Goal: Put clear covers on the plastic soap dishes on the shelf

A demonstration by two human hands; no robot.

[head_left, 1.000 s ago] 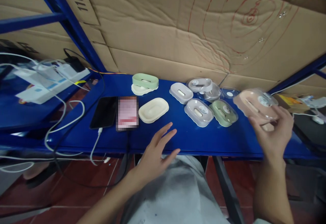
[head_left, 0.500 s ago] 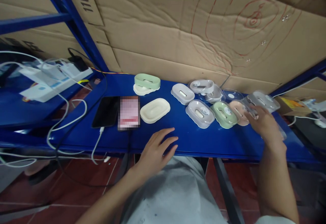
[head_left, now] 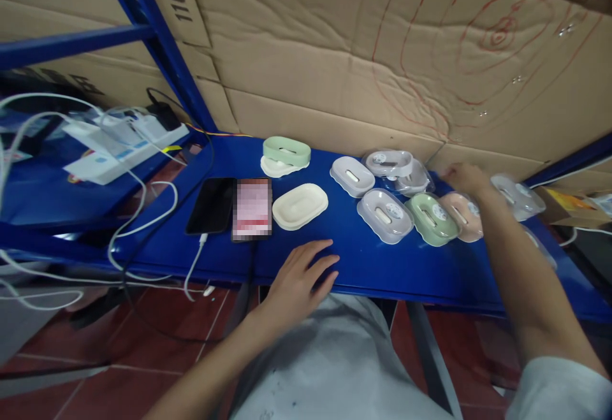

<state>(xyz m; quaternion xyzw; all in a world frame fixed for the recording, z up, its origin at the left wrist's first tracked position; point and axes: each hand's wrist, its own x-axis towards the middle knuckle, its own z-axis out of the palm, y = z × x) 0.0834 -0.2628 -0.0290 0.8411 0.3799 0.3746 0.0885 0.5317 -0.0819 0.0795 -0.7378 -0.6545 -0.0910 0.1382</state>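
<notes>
My left hand (head_left: 301,275) lies flat with its fingers apart on the front edge of the blue shelf (head_left: 363,264), holding nothing. My right hand (head_left: 463,178) reaches to the back of the shelf, just behind a peach soap dish (head_left: 463,217); its fingers are blurred and curled down. A green soap dish (head_left: 433,218) and a pale grey one (head_left: 385,215) stand in a row to the left of the peach one. Another grey dish (head_left: 519,195) sits right of my forearm.
A cream tray (head_left: 300,206), a green dish on a cream base (head_left: 285,152), a white dish (head_left: 352,176) and stacked clear dishes (head_left: 394,164) lie further left. Two phones (head_left: 211,205) (head_left: 252,208) lie charging. A power strip (head_left: 124,143) with cables sits far left. Cardboard (head_left: 335,57) backs the shelf.
My right hand set the peach dish down beside the green one, let go, then moved to the back of the shelf. My left hand settled lower onto the shelf edge.
</notes>
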